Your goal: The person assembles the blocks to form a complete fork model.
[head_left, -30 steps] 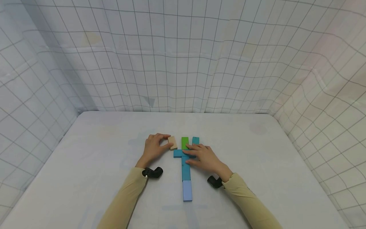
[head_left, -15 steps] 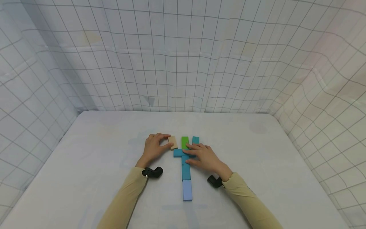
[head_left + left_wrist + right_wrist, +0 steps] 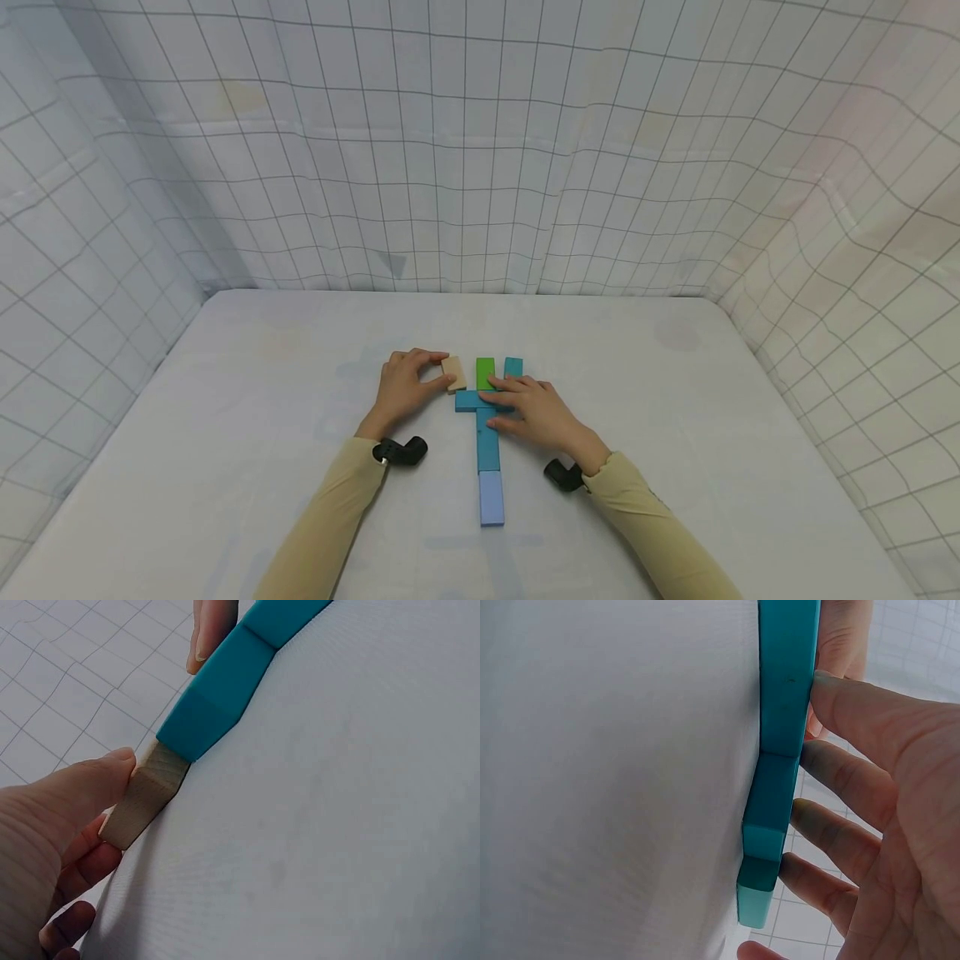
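Note:
My left hand [image 3: 405,387] pinches a plain wooden block [image 3: 453,375] between thumb and fingers. In the left wrist view that wooden block [image 3: 146,799] lies right at the end of a teal block [image 3: 214,697]. My right hand [image 3: 543,414] rests its spread fingertips on the row of blocks. Under it lie a crosswise teal block [image 3: 466,402], partly hidden, and a lengthwise teal block [image 3: 488,446]. Beyond the crosswise one are a green block [image 3: 485,369] and another teal block [image 3: 513,366]. In the right wrist view the fingertips [image 3: 817,757] touch the teal blocks' top faces.
A lavender block [image 3: 492,500] continues the line toward me. All blocks lie flat on a white cloth-covered table [image 3: 675,400]. White sheets with a dark grid [image 3: 480,167] hang behind and at both sides. Black wrist cameras [image 3: 405,452] sit on both wrists.

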### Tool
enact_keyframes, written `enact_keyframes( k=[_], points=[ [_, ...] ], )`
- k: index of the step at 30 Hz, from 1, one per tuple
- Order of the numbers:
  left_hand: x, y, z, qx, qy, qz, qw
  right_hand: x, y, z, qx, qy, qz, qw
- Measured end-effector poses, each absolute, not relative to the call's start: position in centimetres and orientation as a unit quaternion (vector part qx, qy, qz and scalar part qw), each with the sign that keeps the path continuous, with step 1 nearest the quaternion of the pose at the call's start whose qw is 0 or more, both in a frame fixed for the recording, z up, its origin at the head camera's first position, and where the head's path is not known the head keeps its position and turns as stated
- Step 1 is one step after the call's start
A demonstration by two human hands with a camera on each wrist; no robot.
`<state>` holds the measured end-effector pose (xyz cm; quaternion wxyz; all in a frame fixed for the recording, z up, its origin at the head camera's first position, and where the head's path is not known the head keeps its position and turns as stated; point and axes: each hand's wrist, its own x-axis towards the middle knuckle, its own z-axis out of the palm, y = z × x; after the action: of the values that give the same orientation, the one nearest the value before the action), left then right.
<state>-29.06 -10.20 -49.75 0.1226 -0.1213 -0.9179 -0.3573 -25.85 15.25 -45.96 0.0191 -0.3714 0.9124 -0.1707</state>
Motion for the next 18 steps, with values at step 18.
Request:
enact_keyframes(
  k=[18],
  points=[
    [-28.95, -10.16, -49.48, -0.116, -0.921, -0.354, 0.11, -25.93, 15.28, -46.09, -0.371, 0.912, -0.171, 0.021]
  ],
)
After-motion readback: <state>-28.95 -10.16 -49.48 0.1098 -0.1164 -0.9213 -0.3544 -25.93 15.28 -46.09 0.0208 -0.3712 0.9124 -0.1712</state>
